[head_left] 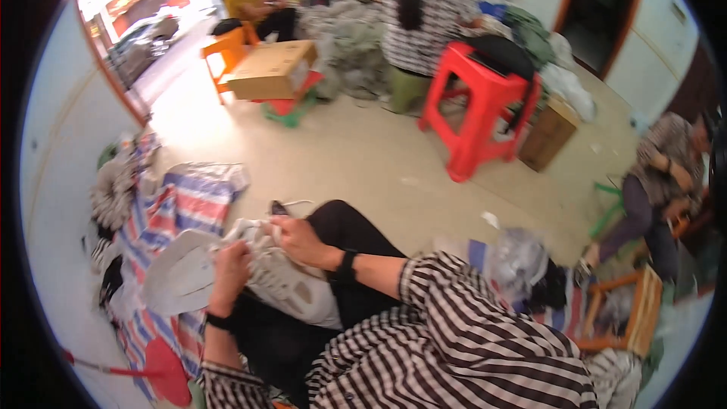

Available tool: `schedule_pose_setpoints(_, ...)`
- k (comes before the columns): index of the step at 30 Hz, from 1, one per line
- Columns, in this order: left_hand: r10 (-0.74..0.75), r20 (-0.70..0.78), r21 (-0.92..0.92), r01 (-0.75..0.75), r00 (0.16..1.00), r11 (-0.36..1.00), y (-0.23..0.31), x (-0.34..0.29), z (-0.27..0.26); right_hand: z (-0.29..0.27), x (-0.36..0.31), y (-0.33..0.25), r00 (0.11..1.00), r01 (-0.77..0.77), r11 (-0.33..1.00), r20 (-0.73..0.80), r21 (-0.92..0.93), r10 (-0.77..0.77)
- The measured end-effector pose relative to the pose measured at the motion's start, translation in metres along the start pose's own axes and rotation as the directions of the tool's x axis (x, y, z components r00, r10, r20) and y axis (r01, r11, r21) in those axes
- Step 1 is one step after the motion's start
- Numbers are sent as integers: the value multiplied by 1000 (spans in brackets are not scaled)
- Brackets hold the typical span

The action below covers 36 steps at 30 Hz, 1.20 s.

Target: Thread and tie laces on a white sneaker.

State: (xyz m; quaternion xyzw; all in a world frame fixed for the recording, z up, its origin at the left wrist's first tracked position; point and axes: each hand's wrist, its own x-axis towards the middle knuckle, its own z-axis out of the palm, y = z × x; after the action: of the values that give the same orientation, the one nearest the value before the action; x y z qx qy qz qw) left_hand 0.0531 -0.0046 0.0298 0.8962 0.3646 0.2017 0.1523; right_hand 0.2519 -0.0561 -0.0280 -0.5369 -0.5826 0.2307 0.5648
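Across my lap lies a cream-white piece of fabric [282, 279] with openwork patches, its exact kind unclear. My left hand [232, 265] pinches its upper left edge, the fingers closed. On the far edge, my right hand [297, 241] is closed on the same piece, a short distance from the left. Just beyond the right fingers shows a small dark object [279, 208], with a thin white strand [301, 201] beside it. A pale, rounded, flat sheet [178, 274] is left of my left hand, on or above a striped plastic sheet [198, 195].
A red stool [463, 117] with a black bag [503, 57] stands ahead. Farther left are a cardboard box [273, 70] and an orange chair [219, 57]. People sit by a fabric heap [352, 42]; another person [666, 174] sits right. A clear plastic bag [516, 259] lies nearby.
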Motion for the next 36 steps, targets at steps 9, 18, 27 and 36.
schedule_pose_setpoints(9, 32, -30, 100, -29, 999, 995, 17, -39, -32, -25, -9, 0, 992, -92, 994, -81, 64, 97)
schedule_pose_setpoints(18, -118, -71, 98, 125, 990, 987, -8, -92, -46, 10, -13, -3, 1000, 5, 1000, -26, 30, -5)
schedule_pose_setpoints(27, -213, -107, 110, 224, 971, 968, -58, -150, -51, 17, -13, -6, 999, 37, 997, 1, -71, -37)
schedule_pose_setpoints(36, -403, -59, -104, 396, 913, 912, -66, -181, -43, 20, -13, -9, 999, 52, 991, -8, -125, -53)
